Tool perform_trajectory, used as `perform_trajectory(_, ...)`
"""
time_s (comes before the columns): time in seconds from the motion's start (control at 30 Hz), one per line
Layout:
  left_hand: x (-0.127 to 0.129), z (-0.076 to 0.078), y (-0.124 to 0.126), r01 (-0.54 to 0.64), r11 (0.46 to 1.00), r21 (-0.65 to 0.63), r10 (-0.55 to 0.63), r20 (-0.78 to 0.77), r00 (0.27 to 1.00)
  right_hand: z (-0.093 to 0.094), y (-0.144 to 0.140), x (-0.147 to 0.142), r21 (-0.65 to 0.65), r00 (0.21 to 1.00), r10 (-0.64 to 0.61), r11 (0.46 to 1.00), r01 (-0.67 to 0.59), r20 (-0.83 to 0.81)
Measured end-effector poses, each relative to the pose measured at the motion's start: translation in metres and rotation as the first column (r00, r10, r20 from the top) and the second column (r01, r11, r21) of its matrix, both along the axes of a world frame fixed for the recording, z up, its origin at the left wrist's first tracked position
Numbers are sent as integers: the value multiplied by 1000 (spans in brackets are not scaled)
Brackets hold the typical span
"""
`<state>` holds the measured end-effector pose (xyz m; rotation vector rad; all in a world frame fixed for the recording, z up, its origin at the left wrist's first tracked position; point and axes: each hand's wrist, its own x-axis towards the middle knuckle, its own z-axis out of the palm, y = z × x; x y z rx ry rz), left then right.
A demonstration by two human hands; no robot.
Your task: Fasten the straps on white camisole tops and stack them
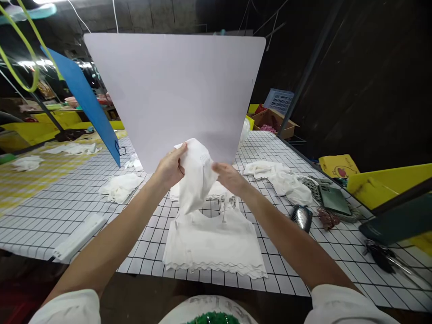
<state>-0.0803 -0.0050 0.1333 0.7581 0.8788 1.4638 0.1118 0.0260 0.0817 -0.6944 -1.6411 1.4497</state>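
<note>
A white cloth garment [195, 173] with a small printed patch hangs between my hands, raised over the table. My left hand [170, 166] is closed on its upper left edge, the thumb lying on the fabric. On its right side my right hand [231, 177] is closed at the edge, with the fingertips slightly blurred. Below, a stack of white camisole tops [216, 243] with scalloped hems and thin straps lies flat near the table's front edge. More white fabric lies just behind the stack, partly hidden by the held garment.
A large white board [175, 90] stands upright behind my hands, a blue board [84, 99] to its left. White garments lie crumpled at left [120, 188] and right [283, 180] on the checked tablecloth [141, 243]. Farther right are a phone [334, 199] and scissors [388, 258].
</note>
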Motion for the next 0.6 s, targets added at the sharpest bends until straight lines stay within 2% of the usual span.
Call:
perform_trajectory(0.1, -3, 1, -1, -55, 998, 15, 55, 32, 998, 0, 1, -15, -124, 990, 7, 992, -25, -144)
perform_trajectory(0.23, -21, 4, 0, -180, 983, 44, 175, 104, 979, 5, 17, 0, -224, 996, 85, 971, -90, -32)
perform_trajectory(0.3, -34, 1, 3, -193, 980, 47, 187, 102, 977, 8, 23, 6, -228, 994, 73, 970, -89, -76)
perform_trajectory(0.37, -47, -9, 7, -144, 990, 6, 144, 9, 990, 13, 27, 8, -218, 989, 24, 974, -56, -145)
perform_trajectory(0.43, -58, -23, 11, -15, 995, -98, -3, -184, 983, 21, 29, 6, -197, 991, 1, 980, -27, -131)
perform_trajectory(0.5, -63, -36, 15, 67, 982, -176, -135, -404, 905, 31, 32, 1, -183, 997, 48, 981, -57, -55)
perform_trajectory(0.53, -62, -41, 17, 76, 985, -152, -142, -491, 859, 35, 33, -2, -185, 996, 93, 978, -93, -11)
perform_trajectory(0.6, -53, -43, 20, 77, 997, 26, -50, -561, 826, 44, 34, -8, -198, 978, 199, 963, -181, 70)
